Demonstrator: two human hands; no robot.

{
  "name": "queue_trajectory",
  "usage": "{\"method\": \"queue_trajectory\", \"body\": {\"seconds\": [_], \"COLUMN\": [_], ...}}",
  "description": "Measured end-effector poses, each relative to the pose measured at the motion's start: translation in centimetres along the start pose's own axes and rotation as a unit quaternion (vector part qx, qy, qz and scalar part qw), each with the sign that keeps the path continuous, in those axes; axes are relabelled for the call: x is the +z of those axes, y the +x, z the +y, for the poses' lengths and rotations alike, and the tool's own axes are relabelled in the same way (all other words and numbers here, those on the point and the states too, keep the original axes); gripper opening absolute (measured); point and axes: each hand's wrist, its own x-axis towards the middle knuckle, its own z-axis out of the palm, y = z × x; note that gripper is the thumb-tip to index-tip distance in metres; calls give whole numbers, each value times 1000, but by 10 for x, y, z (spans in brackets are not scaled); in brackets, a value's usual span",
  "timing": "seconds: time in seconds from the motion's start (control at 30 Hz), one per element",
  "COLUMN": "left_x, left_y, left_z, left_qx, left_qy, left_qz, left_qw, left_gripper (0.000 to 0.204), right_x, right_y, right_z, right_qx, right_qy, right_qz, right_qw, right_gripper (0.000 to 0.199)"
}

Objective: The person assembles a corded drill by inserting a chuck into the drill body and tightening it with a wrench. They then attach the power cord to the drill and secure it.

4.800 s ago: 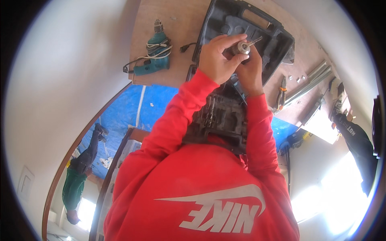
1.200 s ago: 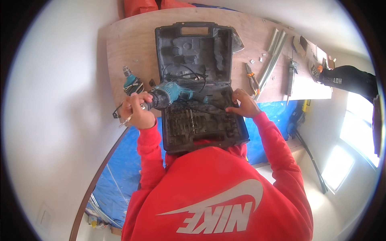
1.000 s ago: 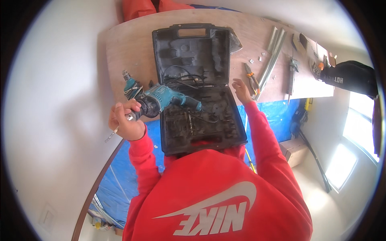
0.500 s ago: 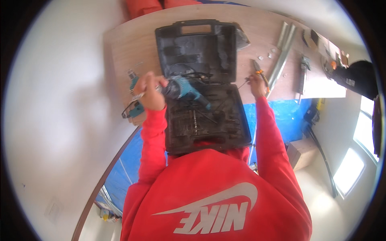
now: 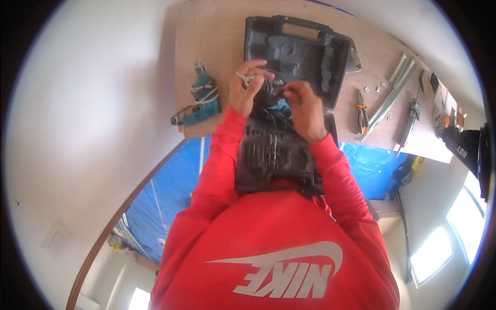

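Note:
Both my hands meet over the open black tool case [image 5: 289, 168]. My left hand [image 5: 244, 92] is curled, with a thin pale twisted piece [image 5: 245, 78] tucked between thumb and fingers. My right hand [image 5: 305, 106] has its fingertips pinched together beside the dark front end and black cord of a blue power drill [image 5: 280, 107]. Whatever the right fingers grip is hidden. The drill lies across the hinge of the case, partly covered by my hands. Moulded slots fill the near half of the case, with metal drill bits [image 5: 274, 150] in the middle.
A second blue drill [image 5: 205, 101] with pale cord wound round it lies left of the case. To the right are orange-handled pliers [image 5: 361, 113], metal channels [image 5: 387, 103] and a caulking gun [image 5: 412, 121]. At the far right a person's dark sleeve [image 5: 462, 147] reaches in.
My right hand has come in from beside the pliers to the drill. My left hand has closed in beside it. The view has shifted, so the second drill shows fully.

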Motion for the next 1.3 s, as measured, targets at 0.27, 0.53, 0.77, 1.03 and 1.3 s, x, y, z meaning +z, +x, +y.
{"method": "queue_trajectory", "body": {"seconds": [0.27,0.53,0.77,1.03,1.3], "left_x": [-28,-69,-78,-65,21], "left_y": [26,29,59,46,-4], "left_z": [-62,-32,46,52,31], "left_qx": [-35,-134,-76,103,104], "left_qy": [-186,-368,-227,-135,-21], "left_qz": [250,400,488,404,178], "left_qw": [950,829,840,899,978], "left_gripper": [10,22,21,13,19], "right_x": [-130,-153,-43,-119,-82], "right_y": [-24,-110,-160,-161,-73], "right_z": [30,104,10,-117,-116], "right_qx": [32,134,150,151,-158], "right_qy": [-42,-286,-175,22,-226], "right_qz": [253,248,-89,208,76], "right_qw": [966,916,969,966,958], "right_gripper": [20,17,20,17,27]}}
